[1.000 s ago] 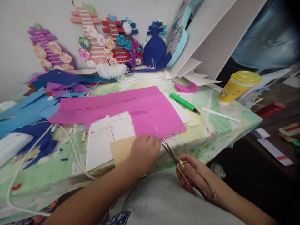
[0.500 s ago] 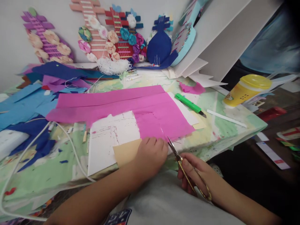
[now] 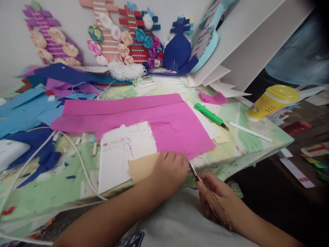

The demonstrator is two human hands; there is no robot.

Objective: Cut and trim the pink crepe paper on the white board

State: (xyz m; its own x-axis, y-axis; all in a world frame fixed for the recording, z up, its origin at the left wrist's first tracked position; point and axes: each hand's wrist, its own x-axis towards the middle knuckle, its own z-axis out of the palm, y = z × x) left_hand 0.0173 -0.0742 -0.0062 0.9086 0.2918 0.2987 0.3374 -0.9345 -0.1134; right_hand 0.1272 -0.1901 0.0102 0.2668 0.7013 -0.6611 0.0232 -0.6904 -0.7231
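A pink sheet [image 3: 128, 115], seemingly crepe paper or thin cloth, lies across the table with its near edge uneven and dark marks on its right half. My left hand [image 3: 172, 171] is closed at that near edge, knuckles up, the sheet's edge pinched in the fingers; the fingertips are hidden. Gold-handled scissors [image 3: 195, 173] are in my right hand [image 3: 218, 193], fingers and thumb round the handles. Their blades look nearly closed, tips at the pink edge beside my left hand. White card [image 3: 113, 171] and a tan piece [image 3: 141, 168] lie partly under my left forearm.
A green utility knife [image 3: 209, 114] with its blade out lies right of the pink sheet. A yellow lidded cup [image 3: 272, 101] stands near the right edge. A white cable [image 3: 79, 161] crosses the left side. Blue scraps [image 3: 28, 109] and decorated instrument shapes [image 3: 177, 51] are farther back.
The scissor blades have come together at the pink edge. The view has shifted slightly, and both hands sit a little farther right and lower in it.
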